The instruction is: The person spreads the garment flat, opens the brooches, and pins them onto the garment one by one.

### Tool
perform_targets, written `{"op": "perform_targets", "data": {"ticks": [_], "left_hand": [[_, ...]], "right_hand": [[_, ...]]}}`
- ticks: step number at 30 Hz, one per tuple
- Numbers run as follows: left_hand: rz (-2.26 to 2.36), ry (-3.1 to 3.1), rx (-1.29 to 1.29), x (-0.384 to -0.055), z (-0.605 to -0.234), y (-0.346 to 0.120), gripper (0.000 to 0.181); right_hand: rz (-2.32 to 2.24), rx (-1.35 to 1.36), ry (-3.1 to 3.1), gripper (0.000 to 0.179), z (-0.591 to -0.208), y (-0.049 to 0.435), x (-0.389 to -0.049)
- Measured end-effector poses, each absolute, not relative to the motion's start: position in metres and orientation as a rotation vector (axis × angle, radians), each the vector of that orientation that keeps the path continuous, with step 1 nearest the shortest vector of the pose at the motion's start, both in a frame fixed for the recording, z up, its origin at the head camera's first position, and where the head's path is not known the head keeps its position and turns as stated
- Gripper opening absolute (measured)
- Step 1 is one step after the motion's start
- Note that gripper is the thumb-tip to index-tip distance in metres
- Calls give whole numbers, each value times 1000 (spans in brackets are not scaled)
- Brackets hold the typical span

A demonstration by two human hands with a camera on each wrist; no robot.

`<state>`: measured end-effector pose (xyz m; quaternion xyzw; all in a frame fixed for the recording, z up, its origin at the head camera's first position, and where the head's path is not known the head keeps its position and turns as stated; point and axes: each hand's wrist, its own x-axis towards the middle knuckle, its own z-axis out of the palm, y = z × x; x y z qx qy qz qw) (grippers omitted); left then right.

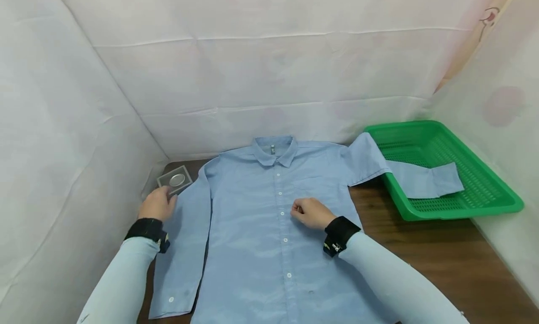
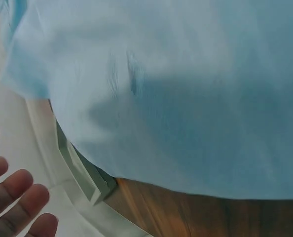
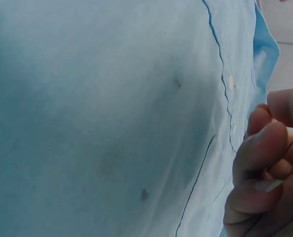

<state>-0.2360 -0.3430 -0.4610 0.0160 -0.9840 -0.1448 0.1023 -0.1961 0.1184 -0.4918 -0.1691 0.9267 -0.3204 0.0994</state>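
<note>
A light blue button-up shirt (image 1: 248,221) lies front up, collar away from me. My left hand (image 1: 156,204) is over the edge of its left-hand sleeve, near a small clear box (image 1: 174,178) with a round silvery disc. In the left wrist view, the fingers (image 2: 20,202) are parted and hold nothing visible; the box's edge (image 2: 85,173) shows beyond the cloth. Above the shirt front, beside the button row, is my right hand (image 1: 312,212). Its fingers (image 3: 260,148) are loosely curled, with nothing visible in them. Two dark spots mark the cloth (image 3: 112,123) in the right wrist view.
A green plastic basket (image 1: 501,200) stands at the right, with the shirt's other sleeve (image 1: 429,179) draped over its rim and into it. Brown wooden tabletop (image 1: 425,249) shows below the basket. White sheets (image 1: 269,71) enclose the back and both sides.
</note>
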Motion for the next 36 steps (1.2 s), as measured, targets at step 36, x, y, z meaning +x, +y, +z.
{"op": "perform_targets", "data": {"ticks": [36], "left_hand": [[-111, -3145, 81, -273, -480, -352, 18]], "right_hand": [[-978, -761, 2615, 15, -492, 124, -197]]}}
